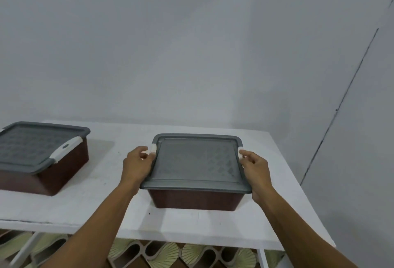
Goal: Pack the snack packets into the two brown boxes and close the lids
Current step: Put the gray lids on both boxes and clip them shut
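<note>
Box (195,200) is laid long axis left-right, grey lid (196,161) on; end latches (152,148) are pinched by left hand (136,166) and right hand (257,171).

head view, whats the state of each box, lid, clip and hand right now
left box: closed
left box lid: on
side clip: folded up over the lid edge
middle box: closed
middle box lid: seated flat
left clip: partly hidden, unclear if snapped
right clip: mostly hidden, unclear if snapped
left hand: fingers curled on left clip
right hand: fingers curled on right clip
</note>
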`<control>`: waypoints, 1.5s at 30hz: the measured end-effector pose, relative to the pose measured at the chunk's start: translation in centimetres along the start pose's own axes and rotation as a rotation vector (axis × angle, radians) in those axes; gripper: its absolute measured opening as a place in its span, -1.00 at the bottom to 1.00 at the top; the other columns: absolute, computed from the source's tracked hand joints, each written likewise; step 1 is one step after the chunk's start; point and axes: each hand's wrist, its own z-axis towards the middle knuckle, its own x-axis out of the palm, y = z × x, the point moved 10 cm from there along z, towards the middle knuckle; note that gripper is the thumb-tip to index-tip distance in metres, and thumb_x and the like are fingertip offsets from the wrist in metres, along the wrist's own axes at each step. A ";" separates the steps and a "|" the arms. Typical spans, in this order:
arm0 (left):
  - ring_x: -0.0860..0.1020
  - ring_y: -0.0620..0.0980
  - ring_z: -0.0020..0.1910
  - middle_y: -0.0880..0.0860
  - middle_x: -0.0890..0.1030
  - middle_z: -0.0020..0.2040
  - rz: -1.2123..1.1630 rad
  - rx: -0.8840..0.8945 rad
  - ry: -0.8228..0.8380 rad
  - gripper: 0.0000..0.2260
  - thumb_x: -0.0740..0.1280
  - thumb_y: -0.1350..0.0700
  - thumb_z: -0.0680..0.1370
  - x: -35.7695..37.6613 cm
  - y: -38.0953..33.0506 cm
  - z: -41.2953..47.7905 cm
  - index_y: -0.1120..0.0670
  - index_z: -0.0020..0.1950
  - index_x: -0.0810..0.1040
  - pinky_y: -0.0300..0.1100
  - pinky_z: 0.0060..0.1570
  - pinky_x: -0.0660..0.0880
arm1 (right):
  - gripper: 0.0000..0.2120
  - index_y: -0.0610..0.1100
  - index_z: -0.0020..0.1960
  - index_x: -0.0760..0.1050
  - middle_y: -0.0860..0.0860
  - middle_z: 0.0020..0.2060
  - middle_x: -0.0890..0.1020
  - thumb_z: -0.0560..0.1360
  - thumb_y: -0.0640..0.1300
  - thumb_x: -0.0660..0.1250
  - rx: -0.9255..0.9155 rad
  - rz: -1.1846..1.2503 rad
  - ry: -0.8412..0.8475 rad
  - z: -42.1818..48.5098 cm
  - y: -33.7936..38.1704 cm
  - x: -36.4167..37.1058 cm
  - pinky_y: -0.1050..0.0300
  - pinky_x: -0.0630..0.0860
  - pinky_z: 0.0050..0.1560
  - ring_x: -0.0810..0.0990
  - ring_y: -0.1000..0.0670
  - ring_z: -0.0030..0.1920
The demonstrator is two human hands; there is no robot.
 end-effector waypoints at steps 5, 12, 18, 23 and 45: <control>0.54 0.04 -0.04 -0.01 0.62 -0.07 -0.137 -0.075 -0.081 -0.86 0.29 0.12 0.58 -2.3 1.6 5.6 0.04 -0.11 0.62 -0.10 -0.07 0.44 | -0.73 -0.03 0.27 0.56 0.10 0.15 0.56 0.60 -0.06 0.25 0.002 0.054 0.012 2.3 1.4 5.6 0.11 0.42 0.08 0.50 0.03 0.12; 0.54 0.03 -0.07 0.02 0.63 -0.07 -0.120 -0.076 -0.082 -0.89 0.31 0.18 0.55 -3.0 2.6 15.7 0.10 -0.07 0.64 -0.13 -0.13 0.42 | -0.72 -0.05 0.28 0.55 0.06 0.14 0.55 0.61 -0.07 0.24 -0.011 -0.008 -0.007 7.8 3.4 12.8 0.12 0.39 0.05 0.48 0.02 0.09; 0.55 0.01 -0.11 0.02 0.64 -0.11 -0.125 -0.021 -0.045 -0.89 0.31 0.20 0.53 -1.4 1.5 22.1 0.11 -0.10 0.63 -0.17 -0.13 0.39 | -0.73 -0.08 0.27 0.55 -0.04 0.22 0.59 0.62 -0.07 0.22 -0.099 -0.236 -0.083 12.5 5.4 15.7 0.06 0.48 0.14 0.50 0.02 0.04; 0.55 0.00 -0.11 0.04 0.63 -0.09 -0.141 -0.021 -0.022 -0.89 0.30 0.20 0.55 -0.1 1.3 26.1 0.13 -0.04 0.62 -0.18 -0.12 0.43 | -0.73 -0.12 0.25 0.56 -0.07 0.20 0.61 0.61 -0.07 0.25 -0.107 -0.274 -0.117 15.6 6.2 17.3 -0.03 0.50 0.21 0.53 -0.03 0.06; 0.57 0.04 -0.13 0.08 0.64 -0.12 -0.001 0.104 -0.088 -0.86 0.27 0.21 0.56 1.7 -0.1 33.1 0.16 -0.06 0.63 -0.17 -0.11 0.44 | -0.66 -0.15 -0.18 0.59 -0.07 -0.24 0.65 0.61 0.01 0.19 -0.214 -0.374 -0.159 22.6 7.9 20.8 0.08 0.44 -0.11 0.57 -0.06 -0.22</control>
